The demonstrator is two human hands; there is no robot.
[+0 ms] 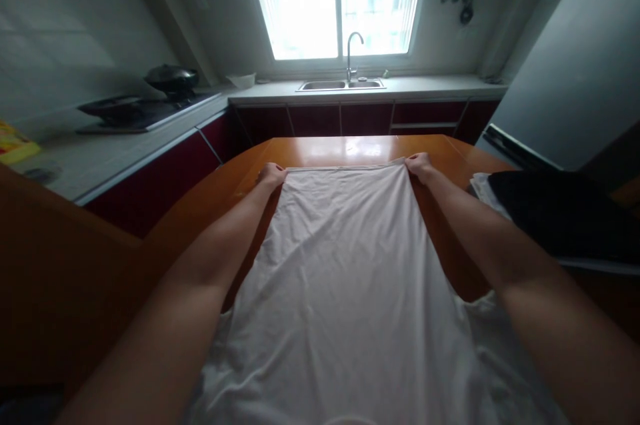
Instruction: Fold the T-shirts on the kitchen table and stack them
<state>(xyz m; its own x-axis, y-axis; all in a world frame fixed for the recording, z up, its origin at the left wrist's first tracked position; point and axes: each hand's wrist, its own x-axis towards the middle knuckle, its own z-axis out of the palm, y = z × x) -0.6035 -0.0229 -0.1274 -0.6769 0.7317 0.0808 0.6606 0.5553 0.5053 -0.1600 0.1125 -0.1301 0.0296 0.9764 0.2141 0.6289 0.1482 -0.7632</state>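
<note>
A white T-shirt (350,265) lies spread over the wooden table (325,146), its hem toward the window and its sleeves near me. Soft creases run along and across the cloth. My left hand (273,175) is closed on the left corner of the hem. At the opposite corner, my right hand (419,166) pinches the hem too. Both arms reach far forward, and the hem is stretched nearly straight between the hands. Part of the collar shows at the bottom edge of the view.
Dark folded cloth (560,211) is stacked at the table's right, over something white. Beyond the table runs a counter with a sink (325,85) and a tap (349,58). A lidded wok (171,77) sits on the stove at left. A large grey panel (575,58) stands at right.
</note>
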